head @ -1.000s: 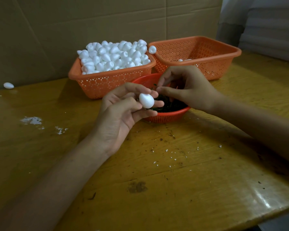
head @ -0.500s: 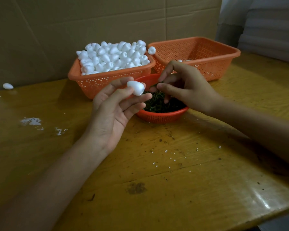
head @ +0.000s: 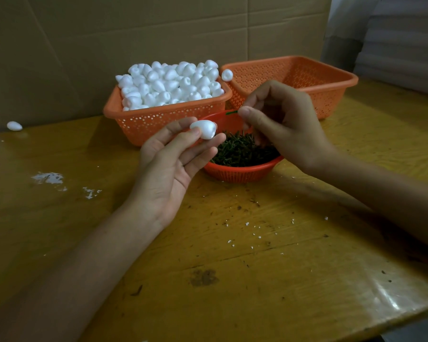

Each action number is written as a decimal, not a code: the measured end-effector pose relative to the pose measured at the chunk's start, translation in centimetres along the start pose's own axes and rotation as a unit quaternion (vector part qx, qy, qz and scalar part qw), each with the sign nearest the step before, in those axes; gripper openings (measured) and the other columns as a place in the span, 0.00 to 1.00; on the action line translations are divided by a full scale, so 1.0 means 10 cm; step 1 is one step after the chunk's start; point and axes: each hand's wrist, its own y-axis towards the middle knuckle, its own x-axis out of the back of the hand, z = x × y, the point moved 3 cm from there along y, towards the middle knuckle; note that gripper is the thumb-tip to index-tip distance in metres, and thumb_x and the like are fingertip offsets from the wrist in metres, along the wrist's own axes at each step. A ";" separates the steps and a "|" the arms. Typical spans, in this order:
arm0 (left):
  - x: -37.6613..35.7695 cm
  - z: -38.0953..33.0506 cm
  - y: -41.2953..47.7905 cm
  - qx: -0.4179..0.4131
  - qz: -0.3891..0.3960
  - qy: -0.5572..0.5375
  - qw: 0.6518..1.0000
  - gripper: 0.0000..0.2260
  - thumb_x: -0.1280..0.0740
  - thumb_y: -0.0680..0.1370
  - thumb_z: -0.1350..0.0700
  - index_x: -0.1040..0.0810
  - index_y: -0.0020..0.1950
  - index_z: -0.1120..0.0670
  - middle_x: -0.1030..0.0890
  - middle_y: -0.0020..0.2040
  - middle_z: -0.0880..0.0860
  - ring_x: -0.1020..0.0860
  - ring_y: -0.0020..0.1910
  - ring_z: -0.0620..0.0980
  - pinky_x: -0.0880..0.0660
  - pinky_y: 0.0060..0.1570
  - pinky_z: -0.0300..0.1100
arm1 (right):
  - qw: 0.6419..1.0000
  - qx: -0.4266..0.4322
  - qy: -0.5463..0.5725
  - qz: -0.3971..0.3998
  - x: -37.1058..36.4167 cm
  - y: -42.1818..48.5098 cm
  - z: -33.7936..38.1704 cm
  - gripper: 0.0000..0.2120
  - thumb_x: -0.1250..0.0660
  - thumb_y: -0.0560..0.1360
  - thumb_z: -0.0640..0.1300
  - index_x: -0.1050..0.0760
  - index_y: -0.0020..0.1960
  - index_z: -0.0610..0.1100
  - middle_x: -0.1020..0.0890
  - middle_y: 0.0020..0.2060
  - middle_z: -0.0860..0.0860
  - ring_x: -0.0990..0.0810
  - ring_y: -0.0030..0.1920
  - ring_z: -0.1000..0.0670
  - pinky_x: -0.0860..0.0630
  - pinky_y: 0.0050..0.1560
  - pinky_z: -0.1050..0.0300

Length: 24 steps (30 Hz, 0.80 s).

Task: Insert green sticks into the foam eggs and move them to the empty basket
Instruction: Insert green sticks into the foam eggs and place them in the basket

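The left grip [head: 168, 166], a bare hand turned palm up, is clamped on one foam egg [head: 204, 129]: the thumb presses it from the near side against the fingertips, and the other fingers lie loosely extended beneath it. The right grip [head: 287, 124] is closed on a green stick [head: 231, 112], pinched between thumb and forefinger, with its free end pointing toward the left grip. Stick and egg are near each other but apart, the stick a little higher and farther off than the egg.

Directly below and between the two grips sits a round red basket [head: 242, 171] holding a heap of dark green sticks [head: 242, 149]. Beyond the left grip stands an orange basket [head: 158, 122] piled high with white foam eggs [head: 171, 85]. Beyond the right grip stands a second orange basket [head: 282, 70], touching the first; the right grip hides part of its inside. A single egg [head: 227, 75] perches where the two rims meet.

Far to the outer side of the left grip, a stray egg [head: 14, 125] lies on the wooden counter [head: 232, 280] against the cardboard wall [head: 134, 33]. White foam crumbs [head: 247, 225] are scattered on the counter nearer than both grips, and white flecks [head: 48, 178] lie outside the left wrist.
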 end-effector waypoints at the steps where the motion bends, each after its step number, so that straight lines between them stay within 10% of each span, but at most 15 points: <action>1: 0.00 0.00 0.00 0.003 -0.002 -0.006 1.000 0.07 0.30 0.79 0.62 0.21 0.56 0.56 0.12 0.55 0.60 0.13 0.55 0.57 0.17 0.45 0.37 | 1.000 0.003 0.005 -0.001 -0.01 0.00 0.01 0.10 0.30 0.82 0.42 0.24 0.52 0.34 0.16 0.40 0.45 0.19 0.31 0.42 0.21 0.32 0.48; 24: 0.01 0.00 0.00 -0.014 0.034 0.023 0.999 0.11 0.26 0.74 0.61 0.21 0.55 0.57 0.12 0.54 0.59 0.12 0.55 0.56 0.17 0.49 0.38 | 0.999 0.033 0.006 0.032 -0.11 -0.08 0.02 0.07 0.27 0.80 0.43 0.20 0.51 0.39 0.13 0.43 0.50 0.15 0.32 0.48 0.23 0.35 0.64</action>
